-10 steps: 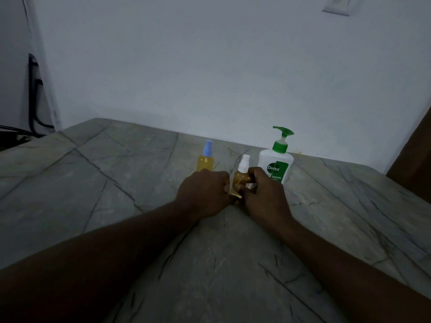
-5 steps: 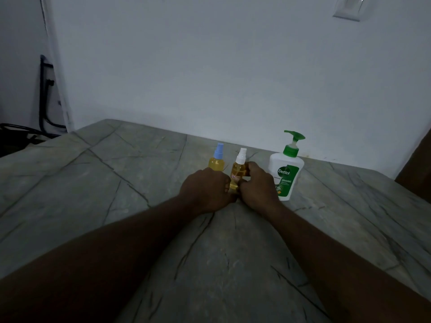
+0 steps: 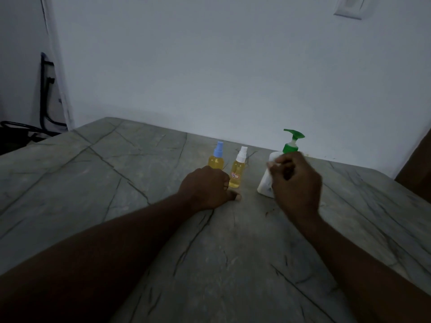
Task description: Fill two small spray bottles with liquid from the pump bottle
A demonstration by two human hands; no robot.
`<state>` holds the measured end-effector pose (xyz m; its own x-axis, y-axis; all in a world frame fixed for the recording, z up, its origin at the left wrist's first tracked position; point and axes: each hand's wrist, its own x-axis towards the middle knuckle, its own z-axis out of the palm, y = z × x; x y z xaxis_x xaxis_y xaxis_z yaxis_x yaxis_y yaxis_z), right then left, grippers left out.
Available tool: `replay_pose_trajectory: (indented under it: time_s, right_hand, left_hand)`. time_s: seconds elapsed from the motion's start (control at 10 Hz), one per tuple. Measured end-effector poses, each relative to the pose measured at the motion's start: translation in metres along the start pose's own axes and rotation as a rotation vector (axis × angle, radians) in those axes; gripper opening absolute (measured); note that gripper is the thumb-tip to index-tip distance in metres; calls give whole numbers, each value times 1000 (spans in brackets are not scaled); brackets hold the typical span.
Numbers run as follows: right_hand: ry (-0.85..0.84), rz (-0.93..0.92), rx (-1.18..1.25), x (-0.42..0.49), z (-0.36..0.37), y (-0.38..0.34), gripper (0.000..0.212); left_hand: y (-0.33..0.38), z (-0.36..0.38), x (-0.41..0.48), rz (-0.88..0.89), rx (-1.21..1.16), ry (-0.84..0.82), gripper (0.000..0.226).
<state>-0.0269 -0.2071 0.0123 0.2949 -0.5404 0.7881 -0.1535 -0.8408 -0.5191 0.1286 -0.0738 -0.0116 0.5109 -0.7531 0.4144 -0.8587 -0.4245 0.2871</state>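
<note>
Two small spray bottles of yellow liquid stand upright on the grey stone table (image 3: pixel 116 183): one has a blue cap (image 3: pixel 217 157), the other a white cap (image 3: pixel 238 170) and a small label. My left hand (image 3: pixel 207 185) rests on the table just left of the white-capped bottle, fingers curled, holding nothing. The white pump bottle (image 3: pixel 264 183) with a green pump head (image 3: pixel 292 138) leans with its top to the right. My right hand (image 3: pixel 296 183) is blurred in front of it with curled fingers and hides most of its body. Whether it grips the bottle is unclear.
A pale wall runs close behind the bottles. A wall switch plate (image 3: pixel 349 7) sits at the top right. Dark cables (image 3: pixel 44 108) hang beyond the table's far left corner. A dark brown edge (image 3: pixel 419 164) shows at the right.
Both hands have let go of the white-capped bottle, which now stands free. My right hand has moved right to the pump bottle, whose base has shifted left.
</note>
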Motion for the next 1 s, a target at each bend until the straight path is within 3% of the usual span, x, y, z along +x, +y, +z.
replay_pose_trajectory:
  time_s: [0.1, 0.2, 0.3, 0.5, 0.9, 1.0]
  right_hand:
    - [186, 154, 50, 13, -22, 26, 31]
    - [31, 356, 198, 18, -24, 53, 56]
    - [-256, 425, 374, 18, -17, 65, 67]
    - [-400, 389, 336, 13, 5, 58, 60]
    - [-316, 397, 274, 5, -9, 58, 66]
    - [-315, 437, 112, -1, -23, 55, 59]
  left_hand:
    - [0, 0, 1, 0, -8, -19, 52]
    - [0, -1, 1, -4, -15, -28, 51]
    - [0, -1, 2, -10, -25, -46, 51]
    - [1, -2, 3, -23, -20, -61, 49]
    - [8, -10, -1, -25, -1, -111, 51]
    - [16, -12, -10, -21, 83, -104, 47]
